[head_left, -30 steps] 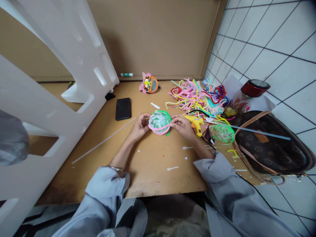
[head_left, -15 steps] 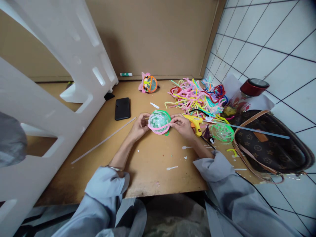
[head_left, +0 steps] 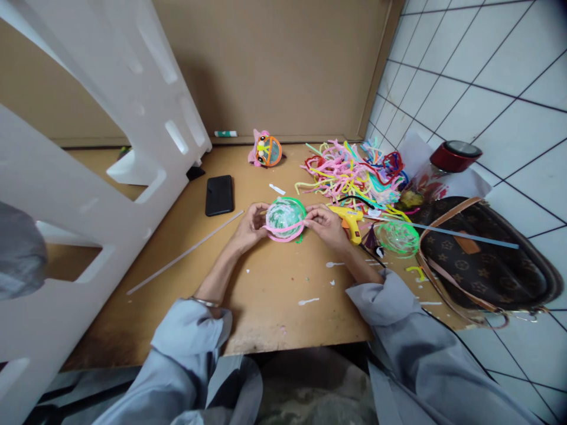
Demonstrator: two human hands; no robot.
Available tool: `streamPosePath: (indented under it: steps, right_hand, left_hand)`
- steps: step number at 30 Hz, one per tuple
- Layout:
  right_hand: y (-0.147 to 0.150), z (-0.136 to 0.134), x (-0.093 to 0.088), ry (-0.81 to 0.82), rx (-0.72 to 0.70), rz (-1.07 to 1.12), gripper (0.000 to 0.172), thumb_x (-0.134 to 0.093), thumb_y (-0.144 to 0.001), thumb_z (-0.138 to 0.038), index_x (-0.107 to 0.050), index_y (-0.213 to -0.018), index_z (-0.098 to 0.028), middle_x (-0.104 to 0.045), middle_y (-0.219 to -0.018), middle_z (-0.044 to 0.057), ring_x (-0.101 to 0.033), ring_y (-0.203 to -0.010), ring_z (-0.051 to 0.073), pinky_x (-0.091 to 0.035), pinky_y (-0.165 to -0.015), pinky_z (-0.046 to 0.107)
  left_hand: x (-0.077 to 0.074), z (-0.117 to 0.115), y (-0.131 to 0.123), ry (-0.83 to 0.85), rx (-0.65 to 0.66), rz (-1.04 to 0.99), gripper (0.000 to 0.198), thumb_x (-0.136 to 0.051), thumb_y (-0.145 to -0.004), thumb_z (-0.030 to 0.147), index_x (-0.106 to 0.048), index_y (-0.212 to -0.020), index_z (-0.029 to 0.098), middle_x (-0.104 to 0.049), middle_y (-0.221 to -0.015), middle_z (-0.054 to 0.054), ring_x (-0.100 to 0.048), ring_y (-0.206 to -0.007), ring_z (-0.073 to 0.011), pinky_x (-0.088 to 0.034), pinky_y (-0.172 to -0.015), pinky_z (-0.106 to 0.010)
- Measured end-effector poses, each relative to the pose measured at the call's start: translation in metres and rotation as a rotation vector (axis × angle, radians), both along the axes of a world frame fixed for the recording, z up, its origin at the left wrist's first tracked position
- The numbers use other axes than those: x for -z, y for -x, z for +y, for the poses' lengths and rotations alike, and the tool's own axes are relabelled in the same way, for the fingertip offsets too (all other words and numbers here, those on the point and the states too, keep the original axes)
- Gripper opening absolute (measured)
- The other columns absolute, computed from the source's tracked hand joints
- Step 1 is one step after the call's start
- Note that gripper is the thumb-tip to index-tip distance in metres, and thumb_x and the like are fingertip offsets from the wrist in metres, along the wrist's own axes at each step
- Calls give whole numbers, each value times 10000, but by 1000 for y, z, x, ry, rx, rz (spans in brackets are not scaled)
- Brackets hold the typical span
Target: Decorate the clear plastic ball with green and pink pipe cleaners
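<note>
A clear plastic ball with a green rim and a pink pipe cleaner wound round it rests on the wooden board. My left hand grips its left side with curled fingers. My right hand pinches its right side, at the pink pipe cleaner. Just right of my right hand lies a yellow glue gun. A second clear half-ball with green trim sits further right.
A heap of coloured pipe cleaners fills the back right. A black phone, a long glue stick and a finished pink-and-orange ball toy lie on the board. A brown handbag sits at right, a white plastic frame at left.
Both hands keep their hold on the ball and have barely shifted; the ball has turned slightly between them.
</note>
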State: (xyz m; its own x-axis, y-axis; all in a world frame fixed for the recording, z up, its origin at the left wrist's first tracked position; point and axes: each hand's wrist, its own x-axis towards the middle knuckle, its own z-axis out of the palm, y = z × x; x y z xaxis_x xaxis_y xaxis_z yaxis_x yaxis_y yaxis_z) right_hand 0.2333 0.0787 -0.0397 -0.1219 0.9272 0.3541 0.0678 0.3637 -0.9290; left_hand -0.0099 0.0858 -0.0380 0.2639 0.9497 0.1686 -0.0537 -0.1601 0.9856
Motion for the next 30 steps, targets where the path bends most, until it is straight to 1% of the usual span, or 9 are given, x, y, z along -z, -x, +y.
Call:
streamPosePath:
  steps: [2, 6, 8, 13, 16, 19, 23, 26, 30]
  right_hand:
    - [1, -1, 0, 10, 0, 20, 256, -803, -702, -424, -656, -711, -215, -625, -973, 51, -628, -956, 198, -541, -843, 357]
    - [1, -3, -3, 42, -9, 51, 246, -798, -693, -392, -634, -743, -217, -622, -963, 36, -628, -874, 166, -549, -792, 322]
    - [1, -3, -4, 33, -10, 36, 247, -794, -701, -400, -632, -733, -216, -621, -968, 39, -626, -895, 170, -549, -805, 321]
    - [0, -2, -2, 14, -9, 48, 257, -809, -691, -418, -655, -714, -214, -617, -972, 47, -632, -940, 188, -561, -812, 330]
    - [-3, 2, 1, 28, 10, 70, 257, -813, -681, -418, -663, -715, -212, -627, -985, 48, -645, -916, 185, -561, -807, 333]
    - [-8, 5, 3, 67, 32, 67, 274, -807, -676, -433, -656, -726, -210, -648, -955, 47, -652, -882, 183, -554, -847, 355]
    - [-14, 8, 2, 123, 46, 60, 275, -804, -671, -437, -652, -746, -220, -692, -931, 42, -666, -913, 190, -539, -905, 364]
    - [-16, 7, 0, 147, 54, 61, 260, -819, -649, -413, -659, -729, -225, -706, -916, 36, -676, -889, 187, -544, -899, 364]
    - [-18, 6, -2, 159, 59, 48, 229, -824, -639, -389, -683, -718, -227, -720, -908, 34, -683, -876, 189, -553, -904, 375]
  left_hand:
    - [-1, -1, 1, 12, 13, 7, 568, -698, -552, 109, -493, -1073, 206, -645, -1145, -42, -643, -876, -147, -501, -713, -242]
    - [-2, -2, 1, 16, 12, 29, 574, -697, -560, 114, -484, -1085, 208, -655, -1080, -22, -638, -849, -140, -494, -714, -240]
    - [-2, -2, 1, 10, 12, 31, 573, -711, -561, 116, -487, -1081, 206, -658, -1048, -15, -636, -824, -131, -490, -703, -230]
    - [-4, -3, 1, 14, 22, 1, 572, -772, -574, 136, -503, -1076, 199, -667, -1049, -30, -652, -819, -131, -506, -698, -226]
    - [-4, -2, 3, 44, 45, -27, 582, -838, -588, 189, -534, -1084, 185, -682, -996, -34, -667, -801, -142, -534, -717, -257]
    - [-4, 0, 3, 44, 54, -76, 592, -901, -585, 263, -579, -1073, 164, -702, -967, -46, -690, -802, -158, -563, -760, -296]
    - [-3, 1, 3, 42, 59, -105, 611, -932, -590, 341, -630, -1083, 145, -722, -831, -34, -699, -762, -160, -572, -754, -294]
    - [-2, 1, 3, 55, 45, -116, 615, -940, -580, 358, -665, -1084, 138, -734, -790, -32, -701, -730, -156, -574, -754, -297]
    - [0, 3, 3, 70, 44, -149, 579, -942, -579, 344, -708, -1064, 131, -750, -815, -49, -706, -748, -171, -572, -793, -326]
